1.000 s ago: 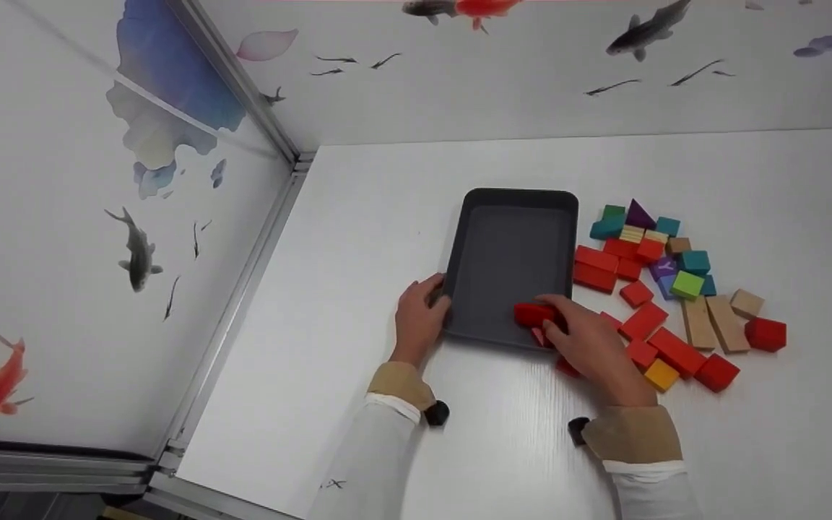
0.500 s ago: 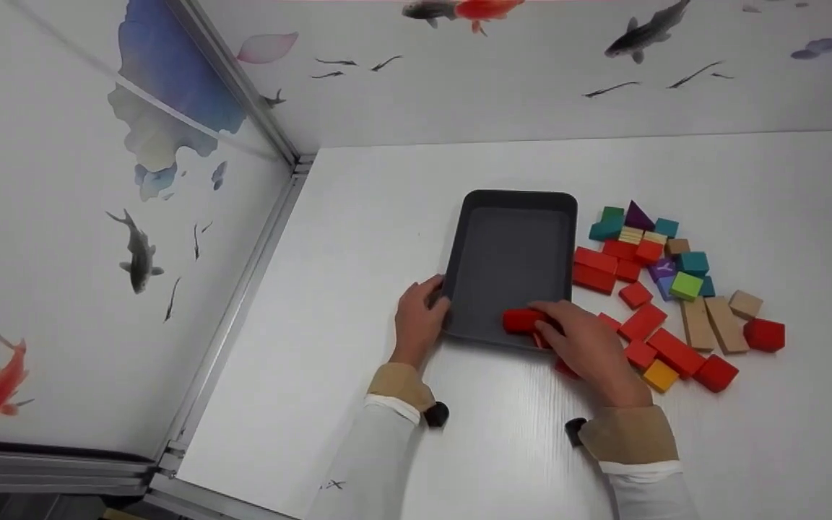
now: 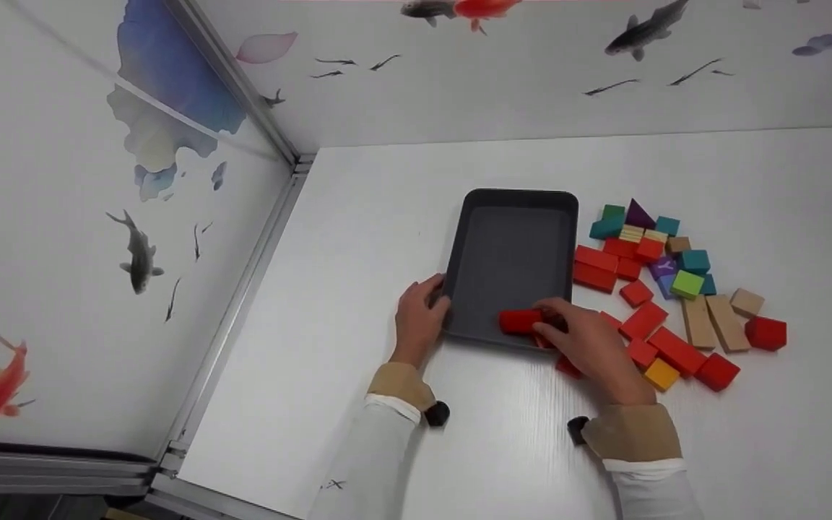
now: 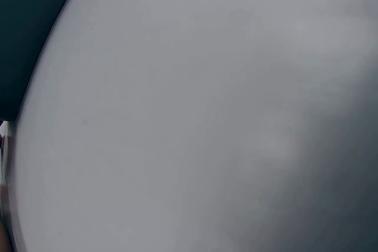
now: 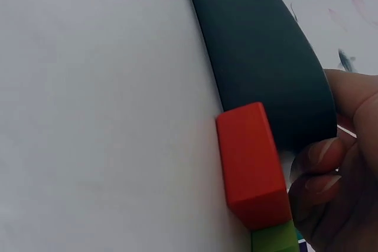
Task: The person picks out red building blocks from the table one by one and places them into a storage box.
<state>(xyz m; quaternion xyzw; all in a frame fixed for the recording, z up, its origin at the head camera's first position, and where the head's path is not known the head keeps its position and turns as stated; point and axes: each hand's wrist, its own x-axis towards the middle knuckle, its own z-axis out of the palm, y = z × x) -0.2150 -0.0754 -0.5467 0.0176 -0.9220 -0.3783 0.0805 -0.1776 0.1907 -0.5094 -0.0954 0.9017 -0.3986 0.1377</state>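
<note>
A dark grey baking tray (image 3: 513, 245) lies on the white table. My left hand (image 3: 418, 325) holds its left edge near the front corner, thumb and forefinger at the rim. In the left wrist view only the tray's dark side (image 4: 29, 28) and a sliver of hand show. Over the tray's front right corner, my right hand (image 3: 589, 347) pinches a red block (image 3: 519, 321) with a rounded look. A second red piece (image 3: 542, 340) shows beneath it, partly hidden. The right wrist view catches curled fingers (image 5: 322, 172) by the tray's outer wall (image 5: 260, 45).
Right of the tray lies a loose spread of wooden blocks, among them red blocks (image 3: 676, 352), a yellow block (image 3: 661, 375), plain wood planks (image 3: 726, 325), a lime green block (image 3: 687, 285) and a purple triangle (image 3: 638, 214). White panels (image 3: 459, 94) with fish prints border the table.
My right hand has shifted the red block slightly left and down within the tray. The left hand, the tray and the loose blocks have stayed where they were.
</note>
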